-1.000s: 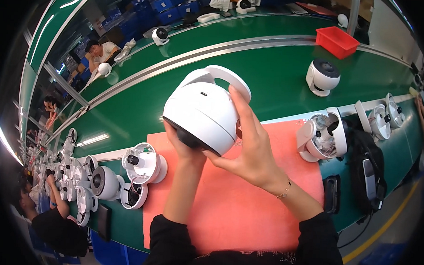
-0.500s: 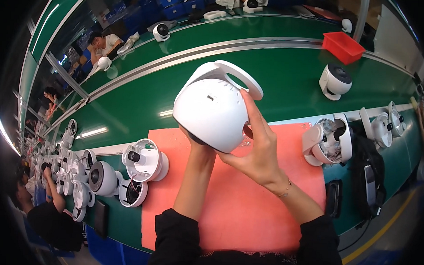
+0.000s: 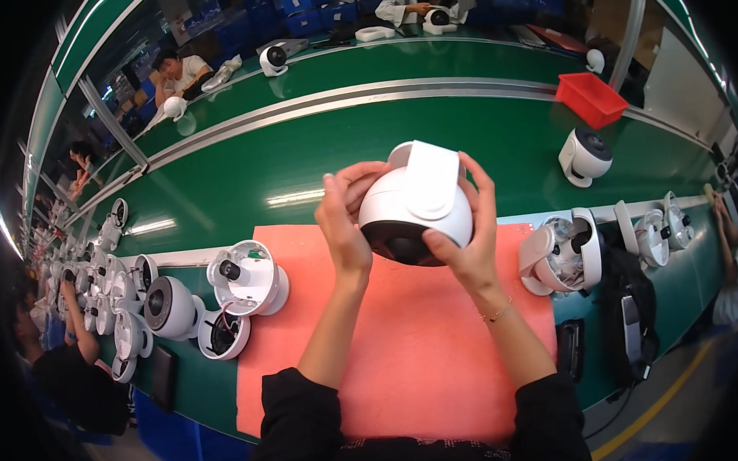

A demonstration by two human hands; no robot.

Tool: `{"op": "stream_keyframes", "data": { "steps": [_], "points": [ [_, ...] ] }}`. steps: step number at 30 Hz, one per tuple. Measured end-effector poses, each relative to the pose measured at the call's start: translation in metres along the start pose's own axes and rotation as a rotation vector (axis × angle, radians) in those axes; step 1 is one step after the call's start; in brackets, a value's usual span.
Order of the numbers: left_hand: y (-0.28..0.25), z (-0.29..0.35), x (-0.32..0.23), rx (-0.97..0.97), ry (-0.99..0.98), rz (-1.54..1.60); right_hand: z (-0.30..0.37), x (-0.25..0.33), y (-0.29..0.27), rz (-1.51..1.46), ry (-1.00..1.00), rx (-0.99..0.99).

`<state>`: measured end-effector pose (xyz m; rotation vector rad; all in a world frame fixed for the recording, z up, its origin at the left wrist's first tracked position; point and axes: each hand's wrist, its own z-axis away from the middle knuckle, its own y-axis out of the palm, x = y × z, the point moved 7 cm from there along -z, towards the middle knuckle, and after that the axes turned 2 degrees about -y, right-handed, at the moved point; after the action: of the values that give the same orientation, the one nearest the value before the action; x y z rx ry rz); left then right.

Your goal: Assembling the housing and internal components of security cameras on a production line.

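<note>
Between my two hands I hold a round white security camera (image 3: pixel 386 200) above the pink foam mat (image 3: pixel 397 345). Its black face is turned down and toward me, and its flat white bracket arm stands on the upper side. My left hand (image 3: pixel 345 217) closes on the camera's left side, with the fingers reaching behind it. My right hand (image 3: pixel 474 234) grips the right side, its thumb on the lower edge by the black face and its fingers up beside the bracket.
Opened white camera housings (image 3: pixel 249 279) crowd the left of the green bench; another open one (image 3: pixel 559 252) stands right of the mat. A finished-looking camera (image 3: pixel 585 157) and a red bin (image 3: pixel 591 100) are farther right. A black bag (image 3: pixel 631 301) lies at right. Co-workers sit around.
The camera has been turned over, so its black face and bracket now show instead of its smooth back with the small port. My left hand has come round to its left side.
</note>
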<state>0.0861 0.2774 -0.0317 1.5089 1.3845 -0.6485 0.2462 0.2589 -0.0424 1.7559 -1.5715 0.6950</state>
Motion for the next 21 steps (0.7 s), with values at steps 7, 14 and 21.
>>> {"op": "stream_keyframes", "data": {
  "steps": [7,14,21],
  "points": [
    [0.017,0.022,-0.039,0.157,0.171,0.059,0.0,-0.014,-0.01,-0.59,0.32,-0.036],
    [0.033,0.024,-0.049,0.246,0.181,-0.012,0.004,-0.038,-0.01,-0.855,0.593,-0.24],
    [0.038,0.021,-0.016,0.44,-0.25,0.059,0.003,-0.041,-0.013,-0.881,0.667,-0.194]
  ]
}}
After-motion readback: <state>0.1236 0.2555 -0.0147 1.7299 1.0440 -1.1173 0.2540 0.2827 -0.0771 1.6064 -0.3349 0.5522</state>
